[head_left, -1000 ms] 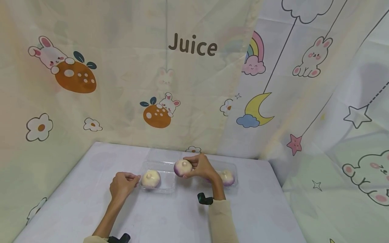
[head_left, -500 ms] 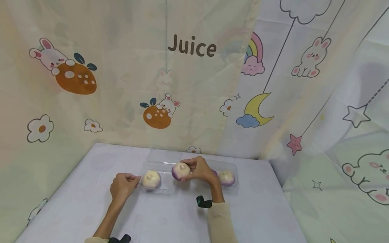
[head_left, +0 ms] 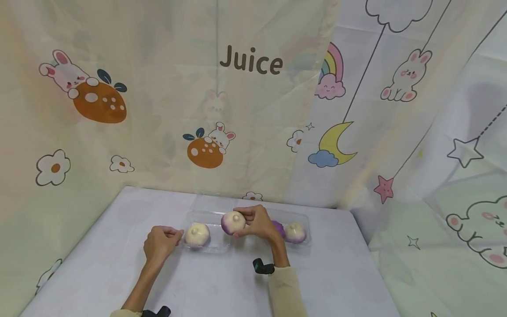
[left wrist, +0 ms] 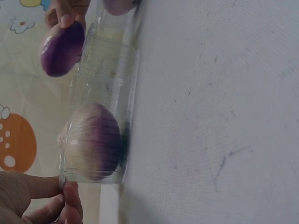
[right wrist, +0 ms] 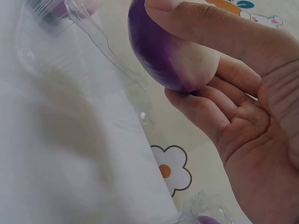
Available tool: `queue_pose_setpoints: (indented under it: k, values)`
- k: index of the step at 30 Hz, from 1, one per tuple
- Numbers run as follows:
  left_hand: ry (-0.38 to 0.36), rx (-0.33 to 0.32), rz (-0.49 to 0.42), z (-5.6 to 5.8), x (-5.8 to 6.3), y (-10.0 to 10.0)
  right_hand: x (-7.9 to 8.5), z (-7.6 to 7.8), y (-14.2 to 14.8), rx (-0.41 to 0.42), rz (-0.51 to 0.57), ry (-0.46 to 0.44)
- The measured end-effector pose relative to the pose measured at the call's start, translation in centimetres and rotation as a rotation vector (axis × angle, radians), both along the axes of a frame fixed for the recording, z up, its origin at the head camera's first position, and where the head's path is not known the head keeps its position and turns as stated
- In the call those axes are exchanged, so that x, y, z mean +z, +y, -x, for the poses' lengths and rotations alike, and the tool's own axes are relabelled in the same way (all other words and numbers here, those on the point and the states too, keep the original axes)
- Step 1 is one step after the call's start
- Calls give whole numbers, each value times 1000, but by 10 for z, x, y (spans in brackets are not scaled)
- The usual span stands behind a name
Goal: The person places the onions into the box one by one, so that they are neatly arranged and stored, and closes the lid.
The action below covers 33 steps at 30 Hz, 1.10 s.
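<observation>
With thumb and fingers, my right hand [head_left: 259, 223] grips a purple-and-white turnip [head_left: 229, 223], raised near the right end of a clear plastic box [head_left: 216, 249]. The thumb lies over the turnip's purple side in the right wrist view. A second turnip [head_left: 196, 234] sits in the left end of that box; the left wrist view shows it [left wrist: 96, 142] through the clear wall. My left hand [head_left: 161, 243] pinches the box's rim at its left end, thumb against fingertip.
Right of my right hand stands another clear box [head_left: 304, 216] holding turnips [head_left: 295, 232], partly behind the wrist. Open clear lids [head_left: 214, 203] rise at the back. The white table [head_left: 222, 286] ends at a printed curtain [head_left: 158, 110].
My right hand has moved slightly left and toward me with the turnip, uncovering more of the right box's contents. My left hand stays at the box rim.
</observation>
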<state>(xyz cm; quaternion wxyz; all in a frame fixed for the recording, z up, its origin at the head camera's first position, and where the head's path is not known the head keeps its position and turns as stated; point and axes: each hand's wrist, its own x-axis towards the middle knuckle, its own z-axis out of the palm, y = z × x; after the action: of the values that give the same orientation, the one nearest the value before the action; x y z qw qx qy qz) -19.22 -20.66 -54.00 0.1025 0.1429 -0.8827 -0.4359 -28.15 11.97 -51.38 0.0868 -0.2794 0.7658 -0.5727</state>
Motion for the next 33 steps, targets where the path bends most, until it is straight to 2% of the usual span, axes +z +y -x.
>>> queue_pose_setpoints:
  k: [8, 33]
  values:
    - [-7, 12, 8, 1, 0, 0, -3, -3, -6, 12, 22, -14]
    - [8, 7, 8, 0, 1, 0, -6, -6, -24, 60, -37, -13]
